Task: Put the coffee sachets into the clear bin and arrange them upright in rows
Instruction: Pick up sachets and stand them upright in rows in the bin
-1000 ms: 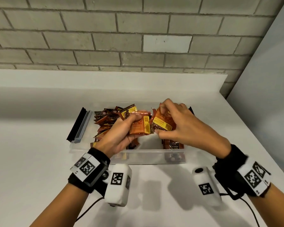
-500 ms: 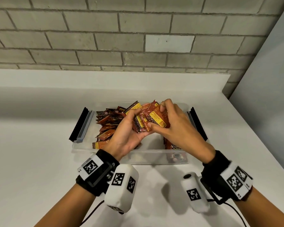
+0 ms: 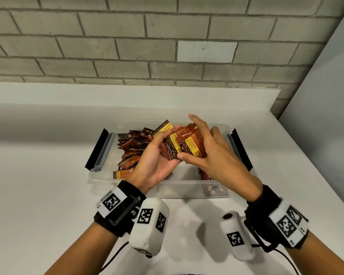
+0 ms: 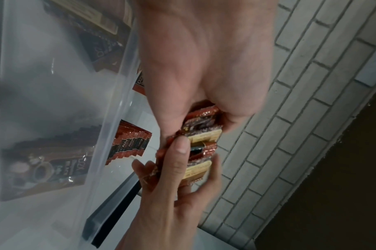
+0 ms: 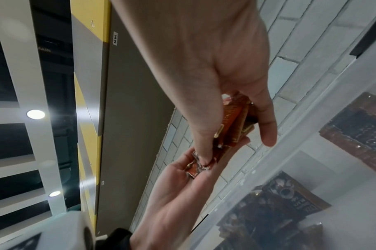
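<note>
A fanned bundle of coffee sachets (image 3: 184, 142) sits above the middle of the clear bin (image 3: 127, 180), held between both hands; the packets are red-brown with yellow label panels, their edges overlapping and not squared. The left hand (image 3: 157, 161) lies palm-up under the bundle with its fingers curled round the near packets and its thumb pressed on top; the right hand (image 3: 213, 153) meets it from the other side, thumb and lower fingers pinching the packets while its upper fingers spread loosely above them. In the left wrist view the same bundle (image 4: 201, 140) shows edge-on, clamped between the two hands. More sachets (image 3: 130, 147) lie loose and tumbled in the left part of the bin; a small upright stack (image 3: 206, 175) stands at the near right, partly hidden by the right hand. The bin rests on a white counter (image 3: 38, 195), its black latches (image 3: 95, 149) folded outward at either end; a grey brick wall (image 3: 127, 46) rises behind.
</note>
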{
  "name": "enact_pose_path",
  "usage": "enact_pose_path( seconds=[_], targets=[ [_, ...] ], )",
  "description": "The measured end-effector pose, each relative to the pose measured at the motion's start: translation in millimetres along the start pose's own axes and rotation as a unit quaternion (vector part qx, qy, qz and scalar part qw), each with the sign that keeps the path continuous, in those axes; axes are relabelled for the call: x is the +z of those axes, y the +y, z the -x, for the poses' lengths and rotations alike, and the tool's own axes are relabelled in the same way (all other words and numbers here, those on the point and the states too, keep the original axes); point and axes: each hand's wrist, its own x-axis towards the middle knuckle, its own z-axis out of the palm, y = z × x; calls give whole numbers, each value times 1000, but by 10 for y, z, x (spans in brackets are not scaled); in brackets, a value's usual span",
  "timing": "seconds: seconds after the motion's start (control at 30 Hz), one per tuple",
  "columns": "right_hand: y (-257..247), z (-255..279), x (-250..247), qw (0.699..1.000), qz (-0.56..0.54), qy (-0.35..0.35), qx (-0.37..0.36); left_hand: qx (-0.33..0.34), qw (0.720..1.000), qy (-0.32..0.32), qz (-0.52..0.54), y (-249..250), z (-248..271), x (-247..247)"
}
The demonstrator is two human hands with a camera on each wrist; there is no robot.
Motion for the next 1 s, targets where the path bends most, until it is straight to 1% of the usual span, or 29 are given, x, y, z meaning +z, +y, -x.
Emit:
enact_pose_path(
  seconds=[0.07, 0.2, 0.37, 0.47, 0.53, 0.6, 0.63, 0.73, 0.8, 0.87, 0.93, 1.0],
  targets=[
    [-15, 6, 9, 1000, 16, -15, 3, -8, 1000, -1, 8, -6, 4, 1],
    [-52, 16, 27, 1000, -3, -22, 3, -46, 999, -22, -7, -2, 43, 4],
    [-64, -21, 75, 999, -10, -39, 0, -69, 997, -38, -25, -13, 57, -5],
    [-1, -56, 40, 998, 10, -62, -13, -86, 994, -38, -52, -29, 34, -12],
    [59, -71, -33, 998, 24, -52, -27, -99, 993, -39, -59, -45, -7, -34],
    [102, -87, -132, 995, 65, -52, -61, -109, 991, -31, -76, -50, -46, -47],
    [110, -96, -177, 990, 91, -67, -89, -114, 988, -34, -93, -47, -64, -57],
    [101, -139, -255, 968, 139, -138, -160, -132, 978, -76, -144, -40, -59, -28],
    [90, -159, -258, 960, 132, -182, -169, -137, 973, -100, -159, -57, -49, -21],
    [68, -160, -245, 955, 113, -219, -164, -128, 971, -122, -164, -70, -51, -43],
    [52, -157, -231, 953, 98, -235, -165, -124, 966, -136, -180, -70, -42, -45],
    [46, -152, -204, 952, 90, -230, -179, -124, 962, -141, -200, -66, -25, -25]
  ],
)
